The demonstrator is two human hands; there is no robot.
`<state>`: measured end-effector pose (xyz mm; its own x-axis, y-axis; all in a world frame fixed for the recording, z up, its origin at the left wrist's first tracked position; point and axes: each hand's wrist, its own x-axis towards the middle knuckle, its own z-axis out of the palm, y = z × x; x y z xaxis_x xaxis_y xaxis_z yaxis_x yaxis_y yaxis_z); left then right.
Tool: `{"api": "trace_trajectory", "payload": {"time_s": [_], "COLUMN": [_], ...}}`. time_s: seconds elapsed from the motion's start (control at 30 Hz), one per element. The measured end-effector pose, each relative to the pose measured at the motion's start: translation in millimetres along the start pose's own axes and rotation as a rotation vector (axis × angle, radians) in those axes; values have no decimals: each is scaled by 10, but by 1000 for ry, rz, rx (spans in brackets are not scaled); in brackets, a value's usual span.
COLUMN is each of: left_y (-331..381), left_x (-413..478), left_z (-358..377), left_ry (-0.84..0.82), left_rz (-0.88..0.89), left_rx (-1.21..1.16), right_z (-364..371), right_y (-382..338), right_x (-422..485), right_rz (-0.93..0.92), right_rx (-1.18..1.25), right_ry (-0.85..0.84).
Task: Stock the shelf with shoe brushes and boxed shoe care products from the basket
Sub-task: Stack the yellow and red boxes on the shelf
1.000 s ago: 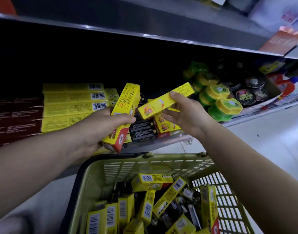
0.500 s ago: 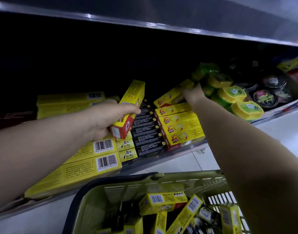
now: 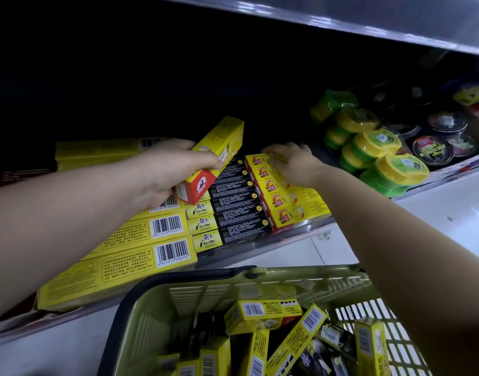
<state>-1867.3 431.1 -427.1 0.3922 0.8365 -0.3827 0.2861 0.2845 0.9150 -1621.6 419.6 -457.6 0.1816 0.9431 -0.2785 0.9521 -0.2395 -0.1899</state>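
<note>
At the shelf [image 3: 260, 249], left hand [image 3: 173, 172] grips a long yellow cardboard box [image 3: 223, 141].

A: How many boxes does the left hand [image 3: 167, 172] hold?
B: 1 yellow-and-red box [image 3: 219, 150]. Under the right hand [image 3: 292, 164], 5 more of that kind show in a stack [image 3: 287, 210].
A: And between the 2 hands?
B: 6 black boxes [image 3: 238, 210] in 1 column. Around the left hand, 4 long yellow boxes [image 3: 129, 234] show barcodes.
A: Right of the right hand?
B: At least 6 green-and-yellow tubs [image 3: 376, 139]. Below both hands, 1 basket [image 3: 205, 291].
</note>
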Motion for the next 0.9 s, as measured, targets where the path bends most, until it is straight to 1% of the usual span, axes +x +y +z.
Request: {"api": "trace_trajectory", "payload": {"time_s": [0.07, 0.13, 0.2, 0.23, 0.3, 0.37, 0.43, 0.47, 0.53, 0.57, 0.63, 0.7, 0.77, 0.8, 0.9], "left_y": [-18, -39, -47, -43, -45, -55, -57, -59, -84, -109, -177, -246, -296, -313, -334], "left_x": [3, -3, -19, -31, -48, -56, -39, -24, -7, -19, -88, -169, -206, -209, -186], "left_z": [24, 43, 60, 71, 96, 116, 124, 122, 109, 110, 143, 205, 252, 264, 263], "left_ry": [8, 42, 75, 86, 74, 23, 24, 48, 84, 75, -10, -117, -194, -214, -229], "left_rz": [35, 78, 146, 195, 304, 378, 381, 359, 311, 306, 356, 436, 471, 474, 490], "left_rx": [2, 57, 139, 170, 193, 192, 236, 269, 353, 417, 633, 884, 1060, 1114, 1172], "right_z": [-55, -122, -185, -206, -230, -285, -357, -389, -445, -470, -501, -514, -500, -477, -343], "right_y": [-95, -275, -478, -569, -670, -677, -610, -549, -391, -316, -195, -125, -116, -119, -109], "right_x": [-66, -174, -335, -420, -529, -559, -555, -525, -402, -325, -148, 36, 176, 231, 337], "right_rz": [-32, -123, -298, -406, -573, -626, -606, -575, -463, -378, -213, -107, -42, -18, 9], "right_rx": [-61, -13, 48, 19, -44, -3, 41, 36, -14, -47, -131, -260, -340, -360, -403], "right_ry": [46, 168, 282, 318, 332, 258, 155, 143, 209, 249, 300, 313, 259, 203, 2]}}
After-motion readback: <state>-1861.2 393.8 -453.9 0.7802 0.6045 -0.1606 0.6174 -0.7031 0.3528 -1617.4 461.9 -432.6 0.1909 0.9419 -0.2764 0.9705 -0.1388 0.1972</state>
